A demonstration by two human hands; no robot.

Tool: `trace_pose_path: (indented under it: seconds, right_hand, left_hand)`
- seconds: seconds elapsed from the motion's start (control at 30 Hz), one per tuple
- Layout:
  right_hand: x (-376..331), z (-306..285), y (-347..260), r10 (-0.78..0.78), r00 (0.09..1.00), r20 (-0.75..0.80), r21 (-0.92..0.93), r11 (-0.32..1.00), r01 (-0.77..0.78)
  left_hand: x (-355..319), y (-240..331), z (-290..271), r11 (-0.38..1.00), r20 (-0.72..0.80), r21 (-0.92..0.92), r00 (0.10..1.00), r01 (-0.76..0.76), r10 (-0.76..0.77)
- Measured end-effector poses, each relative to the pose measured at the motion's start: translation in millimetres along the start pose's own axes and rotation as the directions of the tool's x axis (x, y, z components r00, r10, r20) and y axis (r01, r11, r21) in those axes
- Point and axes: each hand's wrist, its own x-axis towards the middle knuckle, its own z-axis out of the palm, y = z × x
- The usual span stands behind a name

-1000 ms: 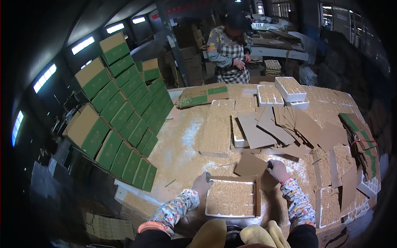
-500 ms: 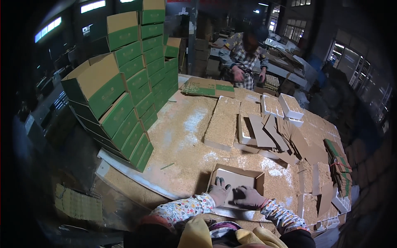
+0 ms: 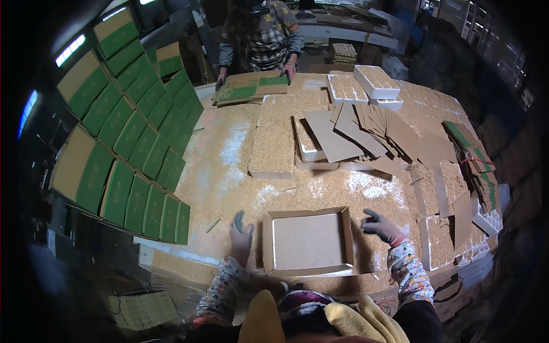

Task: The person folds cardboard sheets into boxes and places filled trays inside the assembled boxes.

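Note:
A shallow open cardboard tray (image 3: 307, 241) lies in front of me on the chaff-covered table (image 3: 229, 166), with a flat cardboard sheet covering its inside. My left hand (image 3: 241, 237), in a grey glove, rests open on the table just left of the tray. My right hand (image 3: 382, 226), also gloved, hovers open just right of the tray with fingers spread. Neither hand holds anything.
Green-and-brown boxes (image 3: 126, 154) are stacked in rows at the left. Loose cardboard sheets (image 3: 366, 131) and white filled trays (image 3: 374, 80) lie mid-table and beyond. Bundled flat cartons (image 3: 477, 166) sit at the right. Another person (image 3: 260, 37) across the table holds flat green cartons (image 3: 249, 90).
Both hands were on the tray half a second ago; now they have let go and moved apart to its sides. The view has swung back toward the table's middle.

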Motion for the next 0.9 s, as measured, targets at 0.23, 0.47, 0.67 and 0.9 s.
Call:
trace_pose_path:
  seconds: [0.23,0.47,0.67,0.9]
  right_hand:
    - [57,73,84,-0.14,0.99,0.033,-0.846,0.523,0.102]
    - [-14,151,64,-0.225,0.974,0.003,-0.158,0.962,0.222]
    - [-8,270,-79,-0.375,0.922,0.09,0.562,0.784,0.264]
    - [32,560,-322,-0.861,0.008,0.509,0.46,0.28,0.842]
  left_hand:
    - [-11,-55,60,0.914,0.008,-0.366,0.983,0.175,-0.184]
    - [-34,-49,-25,0.636,0.09,-0.696,0.92,0.333,-0.383]
    - [-129,13,-265,0.873,-0.813,0.318,0.367,-0.369,0.452]
    - [-139,12,-658,0.991,-0.978,0.102,-0.193,-0.092,0.083]
